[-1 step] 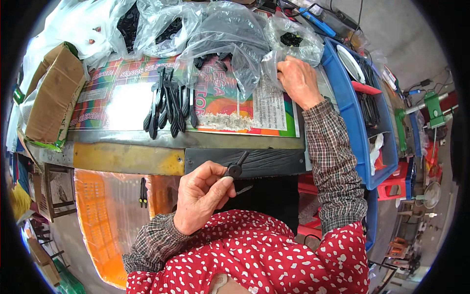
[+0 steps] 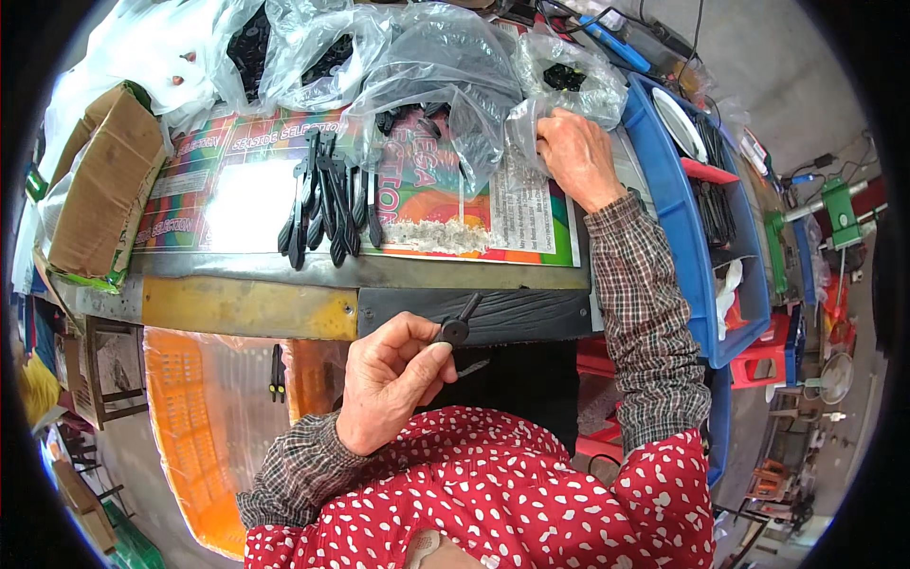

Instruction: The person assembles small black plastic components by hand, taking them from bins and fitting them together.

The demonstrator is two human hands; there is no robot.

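Note:
My left hand [image 2: 393,379] is closed in a pinch in front of the bench edge. Between thumb and fingers it holds a black plastic part [image 2: 456,330] with a round, holed disc and a short stem pointing up and right. A thin dark strip sticks out below the fingers. At the far right of the bench, my right hand [image 2: 576,156] has its fingers curled at the edge of a clear plastic bag [image 2: 526,128]; what is in its fingertips is hidden. Several long black plastic pieces [image 2: 327,204] lie in a loose pile on the printed sheet.
More clear bags [image 2: 427,57] with black parts line the back. A cardboard box [image 2: 109,190] stands at the left, a blue tray [image 2: 697,247] with black pieces at the right. An orange basket [image 2: 190,408] sits below the bench's front edge [image 2: 251,305].

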